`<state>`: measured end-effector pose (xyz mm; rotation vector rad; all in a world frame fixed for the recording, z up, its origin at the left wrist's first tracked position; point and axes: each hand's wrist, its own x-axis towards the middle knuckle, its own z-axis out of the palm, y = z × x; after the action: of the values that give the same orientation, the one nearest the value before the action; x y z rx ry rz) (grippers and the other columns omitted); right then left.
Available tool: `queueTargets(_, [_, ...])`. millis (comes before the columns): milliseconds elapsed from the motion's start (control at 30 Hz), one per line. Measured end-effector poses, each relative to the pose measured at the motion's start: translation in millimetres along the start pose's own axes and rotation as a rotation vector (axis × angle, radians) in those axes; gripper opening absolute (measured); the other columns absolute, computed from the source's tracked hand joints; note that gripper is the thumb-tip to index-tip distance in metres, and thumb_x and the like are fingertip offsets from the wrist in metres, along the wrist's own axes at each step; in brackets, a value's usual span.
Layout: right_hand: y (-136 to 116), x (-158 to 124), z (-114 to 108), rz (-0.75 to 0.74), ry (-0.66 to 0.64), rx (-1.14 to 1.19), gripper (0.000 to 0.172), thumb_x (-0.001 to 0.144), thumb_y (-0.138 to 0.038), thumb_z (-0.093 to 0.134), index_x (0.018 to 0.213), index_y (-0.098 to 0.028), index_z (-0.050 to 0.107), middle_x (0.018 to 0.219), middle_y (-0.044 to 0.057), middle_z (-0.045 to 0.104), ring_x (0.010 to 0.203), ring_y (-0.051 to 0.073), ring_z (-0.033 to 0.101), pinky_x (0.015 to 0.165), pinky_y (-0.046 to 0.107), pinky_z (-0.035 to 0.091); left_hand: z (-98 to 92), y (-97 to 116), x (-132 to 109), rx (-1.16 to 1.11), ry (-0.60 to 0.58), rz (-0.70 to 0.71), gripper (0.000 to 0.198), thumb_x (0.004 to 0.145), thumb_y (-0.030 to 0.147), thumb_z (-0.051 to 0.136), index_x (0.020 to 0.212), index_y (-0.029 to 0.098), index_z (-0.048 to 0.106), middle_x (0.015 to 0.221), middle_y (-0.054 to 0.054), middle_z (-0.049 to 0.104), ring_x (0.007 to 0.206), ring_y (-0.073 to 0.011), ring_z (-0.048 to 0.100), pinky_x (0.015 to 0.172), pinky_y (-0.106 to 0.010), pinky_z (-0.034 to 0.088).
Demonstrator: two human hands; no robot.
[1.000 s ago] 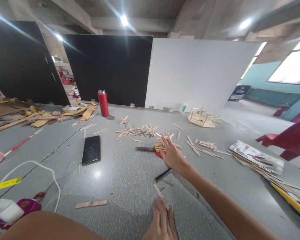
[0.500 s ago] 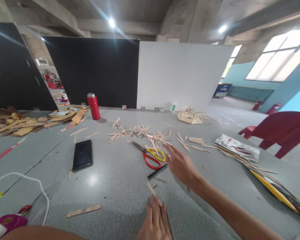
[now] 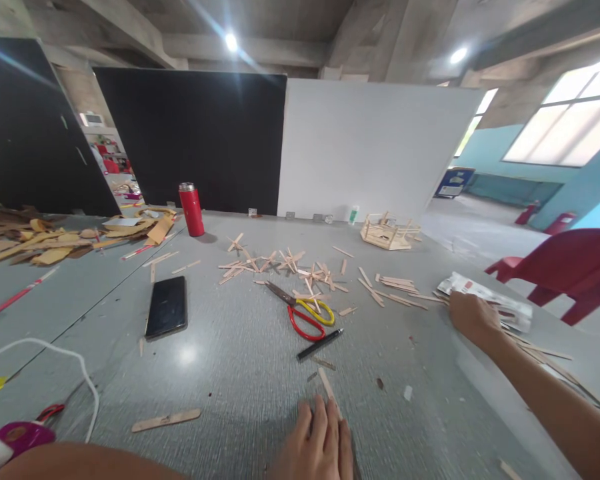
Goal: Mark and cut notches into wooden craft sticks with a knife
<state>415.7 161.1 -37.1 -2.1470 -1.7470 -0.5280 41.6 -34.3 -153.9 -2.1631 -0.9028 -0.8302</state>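
Observation:
My left hand point(image 3: 320, 443) rests at the bottom middle of the table, its fingers together over a wooden craft stick point(image 3: 327, 383) whose far end sticks out beyond them. Far to the right, my right hand point(image 3: 475, 317) is at the white packet point(image 3: 517, 310) and the long sticks under it; its fingertips are hidden. Scissors point(image 3: 307, 317) with one red and one yellow handle lie partly open in the middle. A black pen point(image 3: 320, 345) lies just below them. Another craft stick point(image 3: 166, 420) lies to the left of my left hand.
Many cut stick pieces point(image 3: 290, 260) are scattered behind the scissors. A stick-built frame point(image 3: 390, 233) stands at the back right, a red bottle point(image 3: 192, 212) at the back left. A phone point(image 3: 167, 307), a white cable point(image 3: 55, 353) and cardboard scraps point(image 3: 55, 240) are on the left.
My right hand has moved from beside the scissors to the packet at the right. A short stick piece now shows beside the scissors. My left hand stays over its craft stick.

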Motion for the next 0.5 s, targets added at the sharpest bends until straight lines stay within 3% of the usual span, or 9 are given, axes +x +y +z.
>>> queueTargets(133, [14.6, -1.4, 9.9, 0.094, -0.211, -0.104, 0.036, 0.102, -0.036, 0.068, 0.134, -0.02, 0.065, 0.134, 0.011, 0.066, 0.113, 0.026, 0.069, 0.092, 0.046, 0.06, -19.4, -17.8, 17.5, -0.07, -0.047, 0.025, 0.032, 0.102, 0.031, 0.053, 0.107, 0.018, 0.081, 0.11, -0.008, 0.082, 0.097, -0.0258, 0.075, 0.083, -0.038, 0.053])
queueTargets(200, [20.0, 0.8, 12.8, 0.102, -0.249, -0.13, 0.036, 0.102, -0.036, 0.068, 0.134, -0.019, 0.065, 0.135, 0.011, 0.066, 0.113, 0.026, 0.069, 0.093, 0.046, 0.059, -28.4, -29.1, 28.3, -0.1, -0.157, 0.037, 0.033, 0.103, 0.029, 0.054, 0.116, 0.013, 0.079, 0.118, -0.014, 0.08, 0.104, -0.0285, 0.076, 0.084, -0.039, 0.056])
queueTargets(300, [25.1, 5.7, 16.7, 0.096, -0.261, -0.132, 0.037, 0.102, -0.036, 0.068, 0.134, -0.018, 0.065, 0.135, 0.012, 0.066, 0.113, 0.026, 0.069, 0.094, 0.046, 0.059, -36.4, -49.2, 44.7, -0.123, -0.42, 0.003, 0.034, 0.1, 0.017, 0.055, 0.124, 0.003, 0.074, 0.129, -0.022, 0.074, 0.114, -0.0341, 0.073, 0.087, -0.044, 0.06])
queueTargets(400, [27.8, 8.3, 20.0, 0.065, -0.249, -0.085, 0.038, 0.1, -0.036, 0.071, 0.134, -0.018, 0.064, 0.134, 0.012, 0.066, 0.113, 0.027, 0.069, 0.092, 0.046, 0.06, -39.0, -66.6, 58.6, -0.148, -0.535, -0.043, 0.033, 0.092, 0.01, 0.06, 0.119, -0.005, 0.072, 0.123, -0.032, 0.073, 0.109, -0.0401, 0.074, 0.083, -0.05, 0.061])
queueTargets(433, [28.0, 8.3, 20.5, 0.044, -0.227, -0.061, 0.039, 0.1, -0.036, 0.071, 0.134, -0.019, 0.064, 0.135, 0.011, 0.066, 0.113, 0.027, 0.069, 0.092, 0.046, 0.06, -39.9, -70.5, 62.5, -0.185, -0.558, -0.025, 0.031, 0.09, 0.01, 0.063, 0.116, -0.004, 0.073, 0.12, -0.031, 0.074, 0.107, -0.0384, 0.074, 0.082, -0.048, 0.061])
queueTargets(500, [26.6, 6.8, 19.5, -0.01, -0.126, -0.006, 0.038, 0.101, -0.036, 0.07, 0.135, -0.019, 0.064, 0.135, 0.011, 0.066, 0.113, 0.026, 0.069, 0.092, 0.047, 0.06, -42.5, -74.2, 68.3, -0.296, -0.58, 0.042, 0.027, 0.091, 0.013, 0.062, 0.115, 0.006, 0.073, 0.121, -0.02, 0.076, 0.106, -0.0272, 0.074, 0.09, -0.039, 0.06])
